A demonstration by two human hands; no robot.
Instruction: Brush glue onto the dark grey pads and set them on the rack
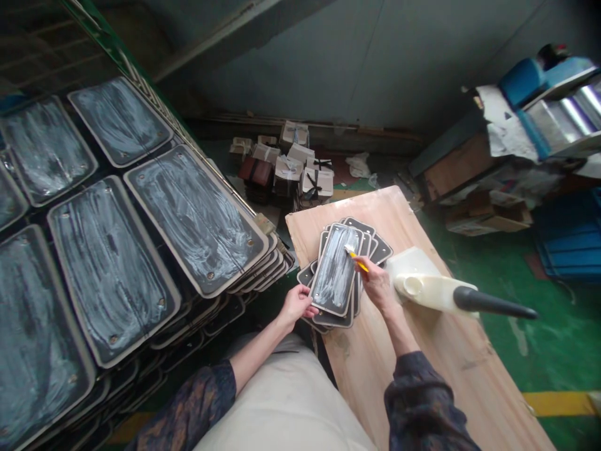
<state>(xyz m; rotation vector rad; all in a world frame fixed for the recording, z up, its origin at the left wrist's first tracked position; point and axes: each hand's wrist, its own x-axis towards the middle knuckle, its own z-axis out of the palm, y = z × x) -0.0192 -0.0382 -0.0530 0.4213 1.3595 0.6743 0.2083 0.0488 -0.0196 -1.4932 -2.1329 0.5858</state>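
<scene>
On the wooden board lies a fanned stack of dark rounded rectangular panels with pale edges; the top panel (334,269) is streaked with white paste. My right hand (377,285) grips a small brush (360,263) with a yellow handle, its white tip touching the panel's upper right part. At the panel's near left corner, my left hand (299,303) pinches the edge between thumb and fingers. Just right of my right hand lies a cream plastic bottle (429,285) with a long black spout pointing right.
At left, a rack (113,53) carries layers of similar white-smeared panels (192,216). The wooden board (462,357) extends toward me. Tied bundles (288,166) sit on the floor beyond it. A blue machine with rollers (563,122) and a blue crate (570,235) are at right.
</scene>
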